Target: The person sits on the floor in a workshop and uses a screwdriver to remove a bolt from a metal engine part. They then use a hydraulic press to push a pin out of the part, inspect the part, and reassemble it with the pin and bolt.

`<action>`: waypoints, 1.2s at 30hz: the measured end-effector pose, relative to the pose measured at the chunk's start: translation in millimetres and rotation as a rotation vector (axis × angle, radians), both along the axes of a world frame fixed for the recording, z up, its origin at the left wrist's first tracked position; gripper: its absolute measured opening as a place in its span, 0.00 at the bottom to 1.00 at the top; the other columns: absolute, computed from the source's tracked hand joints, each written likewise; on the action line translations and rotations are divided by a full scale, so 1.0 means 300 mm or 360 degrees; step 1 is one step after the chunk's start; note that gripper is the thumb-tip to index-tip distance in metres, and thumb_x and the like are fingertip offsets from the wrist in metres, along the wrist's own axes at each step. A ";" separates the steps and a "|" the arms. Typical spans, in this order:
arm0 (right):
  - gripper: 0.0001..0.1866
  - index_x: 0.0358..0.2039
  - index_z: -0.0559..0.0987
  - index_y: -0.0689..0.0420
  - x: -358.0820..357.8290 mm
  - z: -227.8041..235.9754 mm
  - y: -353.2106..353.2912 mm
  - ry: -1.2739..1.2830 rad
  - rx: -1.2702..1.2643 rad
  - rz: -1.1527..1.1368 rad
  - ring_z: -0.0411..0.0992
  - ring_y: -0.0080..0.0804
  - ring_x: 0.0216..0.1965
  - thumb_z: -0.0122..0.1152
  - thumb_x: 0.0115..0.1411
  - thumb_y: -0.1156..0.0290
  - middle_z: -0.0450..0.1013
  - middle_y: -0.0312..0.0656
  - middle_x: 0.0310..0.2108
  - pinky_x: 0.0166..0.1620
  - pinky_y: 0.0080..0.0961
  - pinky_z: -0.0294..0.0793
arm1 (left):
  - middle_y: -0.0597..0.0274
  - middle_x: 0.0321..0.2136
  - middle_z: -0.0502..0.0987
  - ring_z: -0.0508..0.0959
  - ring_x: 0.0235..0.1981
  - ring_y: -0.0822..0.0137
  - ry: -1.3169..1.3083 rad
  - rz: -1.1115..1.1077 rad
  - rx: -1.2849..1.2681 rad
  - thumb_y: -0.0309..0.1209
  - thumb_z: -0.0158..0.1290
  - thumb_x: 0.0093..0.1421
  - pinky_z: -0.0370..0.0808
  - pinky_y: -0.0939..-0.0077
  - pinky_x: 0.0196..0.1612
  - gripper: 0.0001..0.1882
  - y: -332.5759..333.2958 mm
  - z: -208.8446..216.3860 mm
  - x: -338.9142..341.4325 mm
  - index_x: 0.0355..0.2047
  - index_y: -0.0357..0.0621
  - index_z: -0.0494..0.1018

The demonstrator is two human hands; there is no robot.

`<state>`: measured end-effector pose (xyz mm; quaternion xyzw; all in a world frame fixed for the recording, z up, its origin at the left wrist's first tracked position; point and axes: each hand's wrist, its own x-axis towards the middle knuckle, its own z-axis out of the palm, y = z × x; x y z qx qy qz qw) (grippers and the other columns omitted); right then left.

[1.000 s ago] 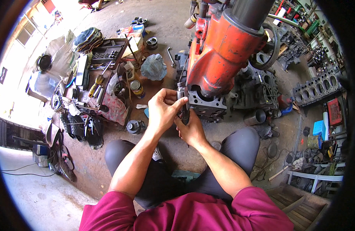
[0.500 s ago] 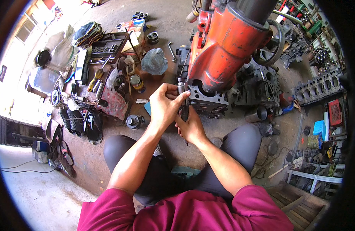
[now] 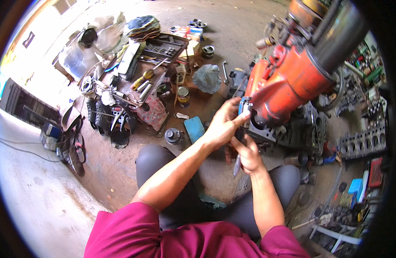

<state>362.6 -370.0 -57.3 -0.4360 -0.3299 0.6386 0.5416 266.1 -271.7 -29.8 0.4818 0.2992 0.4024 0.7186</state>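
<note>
Both my hands are together in front of the red machine, holding one slim metal tool point(image 3: 246, 104) with a silver head and a bluish body. My left hand point(image 3: 224, 127) pinches its upper part between thumb and fingers. Lower down, my right hand point(image 3: 250, 157) grips the same tool, whose thin grey end sticks out below the fingers. Most of the body is hidden by my hands, and its exact kind is unclear. Just beyond them, the tilted red machine head point(image 3: 288, 88) stands over a grey metal engine block point(image 3: 262, 132), partly covered by my hands.
Left of my hands are a blue flat pad point(image 3: 194, 130), a grey round part point(image 3: 174, 136), a tin can point(image 3: 183, 95) and a crumpled plastic bag point(image 3: 206, 78). A wrench point(image 3: 225, 71) lies farther off. Yellow-handled screwdrivers point(image 3: 142, 80) rest near a tool tray point(image 3: 181, 39). Another engine block point(image 3: 365, 142) sits at right.
The view has turned left, so the surroundings appear shifted right. My hands still hold the tool, now tilted, with its lower end pointing down and left below my right hand.
</note>
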 end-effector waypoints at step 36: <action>0.10 0.28 0.83 0.58 -0.556 -0.049 1.350 -0.2973 0.1571 0.0419 0.75 0.43 0.41 0.54 0.56 0.70 0.76 0.45 0.34 0.41 0.38 0.77 | 0.62 0.39 0.71 0.70 0.34 0.68 -0.1774 0.0032 -0.0481 0.48 0.42 0.70 0.72 0.76 0.31 0.31 0.184 0.247 -0.373 0.67 0.47 0.54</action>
